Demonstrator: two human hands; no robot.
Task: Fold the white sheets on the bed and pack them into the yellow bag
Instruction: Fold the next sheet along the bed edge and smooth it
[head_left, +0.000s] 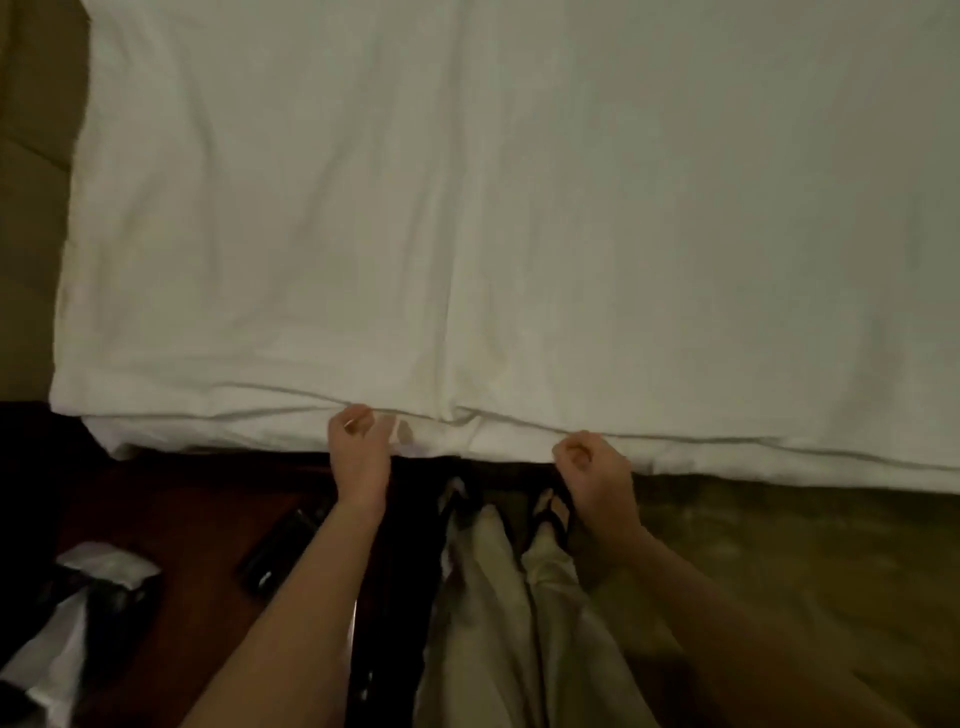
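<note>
A large white sheet (493, 218) lies spread flat over the bed and fills most of the view, with a long crease down its middle. Its near edge forms a thick folded hem along the bed's front. My left hand (358, 447) is at that edge left of the crease, fingers curled against the hem. My right hand (592, 462) is at the edge right of the crease, fingers curled into a fist at the hem. Whether either hand actually grips the cloth is hard to tell. No yellow bag is in view.
A dark reddish wooden table (171, 519) stands at the lower left with a black device (280, 545) and a white wrapped item (109, 566) on it. Brownish carpet (779, 561) covers the floor on the right. My legs and sandalled feet (550, 514) stand against the bed.
</note>
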